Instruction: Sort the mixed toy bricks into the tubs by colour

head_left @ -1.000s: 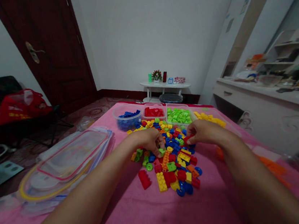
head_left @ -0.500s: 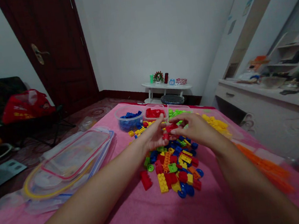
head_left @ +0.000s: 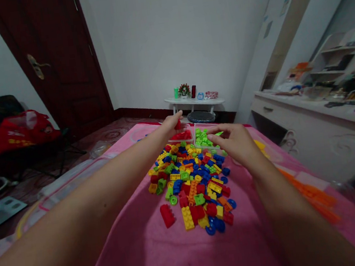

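A red toy brick [head_left: 178, 125] is in the fingers of my left hand [head_left: 170, 123], held over the clear container of red bricks [head_left: 181, 136]. My right hand [head_left: 232, 138] hovers by the clear container of green bricks [head_left: 202, 137], thumb and fingers apart. Green shows in the gap between them, seemingly bricks behind the hand. Below and between my arms spreads a mixed pile of red, yellow, blue, green and orange bricks [head_left: 191, 178]. A single red brick [head_left: 167, 215] lies at the pile's near left side.
Clear lids [head_left: 55, 195] lie to the left, partly behind my left arm. Yellow bricks [head_left: 261, 146] and orange pieces [head_left: 314, 196] are on the right. A pink cloth [head_left: 187, 261] covers the table. Further back stands a small white table [head_left: 193, 101].
My left hand has moved forward from above the pile to the red container with a red brick. My right hand has parted from it, its fingers now spread near the green container.
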Tool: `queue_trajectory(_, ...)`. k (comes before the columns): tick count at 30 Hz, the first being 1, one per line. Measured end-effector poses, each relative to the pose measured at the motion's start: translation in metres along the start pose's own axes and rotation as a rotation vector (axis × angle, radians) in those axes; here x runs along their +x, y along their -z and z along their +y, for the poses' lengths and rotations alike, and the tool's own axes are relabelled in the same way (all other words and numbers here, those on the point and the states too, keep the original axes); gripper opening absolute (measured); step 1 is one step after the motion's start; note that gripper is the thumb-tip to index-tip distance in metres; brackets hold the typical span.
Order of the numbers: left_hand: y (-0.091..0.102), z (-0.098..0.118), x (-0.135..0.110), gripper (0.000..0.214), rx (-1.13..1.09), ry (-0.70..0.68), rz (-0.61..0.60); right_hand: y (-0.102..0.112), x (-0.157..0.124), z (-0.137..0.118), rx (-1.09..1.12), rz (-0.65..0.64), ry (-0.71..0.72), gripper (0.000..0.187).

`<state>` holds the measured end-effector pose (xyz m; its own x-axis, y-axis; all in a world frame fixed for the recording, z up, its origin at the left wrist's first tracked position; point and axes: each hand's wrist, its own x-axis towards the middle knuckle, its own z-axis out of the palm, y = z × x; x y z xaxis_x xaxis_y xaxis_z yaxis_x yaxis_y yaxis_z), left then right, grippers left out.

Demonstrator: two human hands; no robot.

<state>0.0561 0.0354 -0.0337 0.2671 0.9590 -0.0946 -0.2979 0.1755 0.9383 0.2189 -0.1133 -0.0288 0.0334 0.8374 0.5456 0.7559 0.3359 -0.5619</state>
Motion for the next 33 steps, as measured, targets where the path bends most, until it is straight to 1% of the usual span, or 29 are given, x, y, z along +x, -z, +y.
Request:
queue_trajectory(1, 0.000, 0.007, 0.008, 0.022, 0.082, -0.059, 0.044, -0.001, 0.001, 0.002, -0.024, -0.001, -0.010, 0.023)
queue_trajectory(3, 0.002, 0.012, 0.016, 0.031, 0.357, -0.236, 0.089, -0.003, 0.002, 0.009, -0.113, -0.025, -0.041, 0.023)
queue_trajectory(5, 0.004, 0.007, 0.012, 0.038, 0.689, -0.423, 0.064, -0.006, 0.002, 0.019, -0.254, -0.099, -0.084, 0.023)
queue_trajectory(6, 0.005, 0.001, 0.007, 0.038, 0.837, -0.488, 0.041, -0.009, 0.001, 0.024, -0.332, -0.146, -0.109, 0.025)
queue_trajectory(7, 0.005, -0.007, 0.000, 0.036, 0.951, -0.522, 0.016, -0.011, 0.000, 0.029, -0.406, -0.193, -0.137, 0.028)
queue_trajectory(9, 0.007, -0.024, -0.016, 0.030, 1.126, -0.542, -0.015, -0.018, -0.005, 0.037, -0.527, -0.285, -0.208, 0.032)
queue_trajectory(12, 0.012, -0.047, -0.038, 0.027, 1.345, -0.557, 0.002, -0.028, -0.013, 0.043, -0.639, -0.388, -0.310, 0.036)
queue_trajectory(15, 0.018, -0.063, -0.050, 0.034, 1.446, -0.612, 0.027, -0.035, -0.019, 0.047, -0.678, -0.442, -0.314, 0.040)
queue_trajectory(17, 0.021, -0.070, -0.055, 0.041, 1.484, -0.647, 0.013, -0.039, -0.020, 0.049, -0.687, -0.445, -0.284, 0.041)
queue_trajectory(19, 0.023, -0.073, -0.058, 0.044, 1.530, -0.656, -0.003, -0.042, -0.021, 0.050, -0.696, -0.432, -0.273, 0.040)
queue_trajectory(24, 0.025, -0.078, -0.062, 0.036, 1.616, -0.646, 0.002, -0.044, -0.021, 0.052, -0.685, -0.432, -0.306, 0.035)
queue_trajectory(29, 0.028, -0.085, -0.068, 0.030, 1.605, -0.699, -0.005, -0.041, -0.021, 0.050, -0.646, -0.457, -0.328, 0.026)
queue_trajectory(31, 0.028, -0.087, -0.070, 0.031, 1.587, -0.728, 0.012, -0.042, -0.020, 0.048, -0.590, -0.469, -0.294, 0.022)
queue_trajectory(33, 0.027, -0.086, -0.072, 0.030, 1.551, -0.736, 0.010, -0.044, -0.020, 0.045, -0.463, -0.511, -0.219, 0.019)
